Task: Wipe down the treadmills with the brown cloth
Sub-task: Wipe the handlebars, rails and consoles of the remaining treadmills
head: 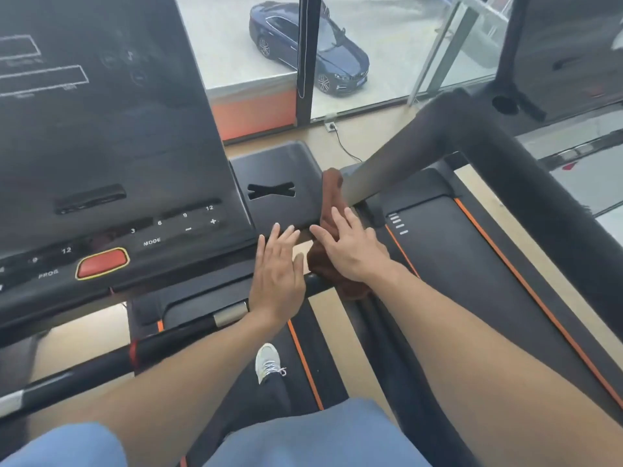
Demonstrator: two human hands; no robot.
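Note:
The brown cloth is draped over the near treadmill's right handrail, beside the black tray with an X-shaped cutout. My right hand lies flat on the cloth with fingers spread and straight. My left hand is open too, fingers straight, its tips at the tray's near edge just left of the cloth. The treadmill console, with its dark screen and red stop button, fills the left half.
A second treadmill with orange stripes stands to the right, its grey upright rising past the cloth. Ahead is a glass wall with a parked car outside. A power cord runs on the floor. My white shoe stands on the belt.

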